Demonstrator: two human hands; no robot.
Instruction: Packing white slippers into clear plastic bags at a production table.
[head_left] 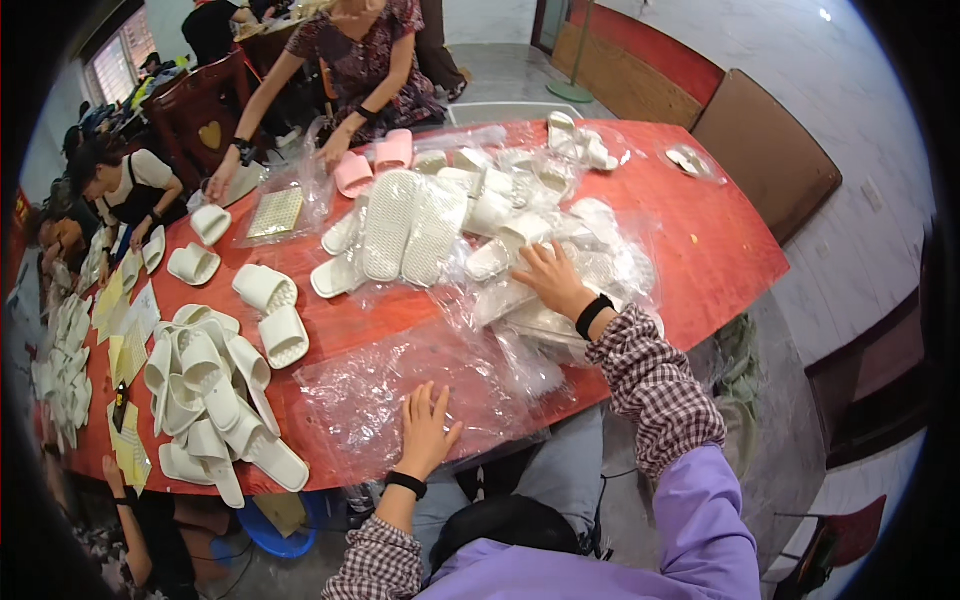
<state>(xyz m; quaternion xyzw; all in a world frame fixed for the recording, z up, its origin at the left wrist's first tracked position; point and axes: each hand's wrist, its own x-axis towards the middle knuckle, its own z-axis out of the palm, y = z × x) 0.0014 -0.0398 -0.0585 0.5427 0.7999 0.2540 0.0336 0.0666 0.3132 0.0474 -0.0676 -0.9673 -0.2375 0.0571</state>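
Note:
My left hand (425,430) lies flat with fingers spread on a sheet of clear plastic bags (400,385) near the front edge of the red table (720,250). My right hand (550,282) reaches out over a pile of white slippers in clear bags (520,240), its fingers resting on one bagged pair. Whether it grips anything is unclear. Both wrists wear black bands and checked cuffs. Two long white slippers (410,225) lie sole-up just beyond the pile.
A heap of loose white slippers (210,400) sits at the left. Pink slippers (372,160) lie before a person seated across the table. Other people work along the left side. A brown chair (770,150) stands at the right.

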